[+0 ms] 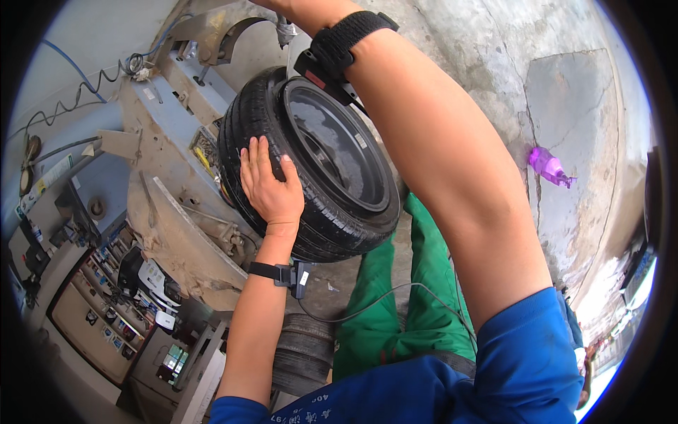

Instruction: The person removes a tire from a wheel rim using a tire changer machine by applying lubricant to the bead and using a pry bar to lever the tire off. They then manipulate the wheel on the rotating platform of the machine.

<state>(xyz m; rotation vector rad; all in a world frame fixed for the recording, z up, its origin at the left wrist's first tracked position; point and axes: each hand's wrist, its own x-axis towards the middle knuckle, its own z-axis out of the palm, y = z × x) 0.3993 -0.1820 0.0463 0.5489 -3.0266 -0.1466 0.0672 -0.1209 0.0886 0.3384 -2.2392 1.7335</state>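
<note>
A black tyre (244,127) on a dark wheel rim (371,173) stands tilted in front of me, against a worn grey machine (159,95). My left hand (272,185) lies on the tyre's tread and shoulder, fingers stretched out and thumb apart, holding nothing. Over the wheel my right arm reaches up to the top edge. Only the wrist end of my right hand (311,13) shows there; its fingers are outside the picture. A strapped device sits on each wrist, and the right one hides part of the tyre's upper side.
Several stacked tyres (304,353) stand near my legs. A purple bottle (549,167) lies on the cracked concrete floor (565,92) at right. A thin cable (385,293) hangs across my green trousers. Shelves (99,304) with small items are at lower left.
</note>
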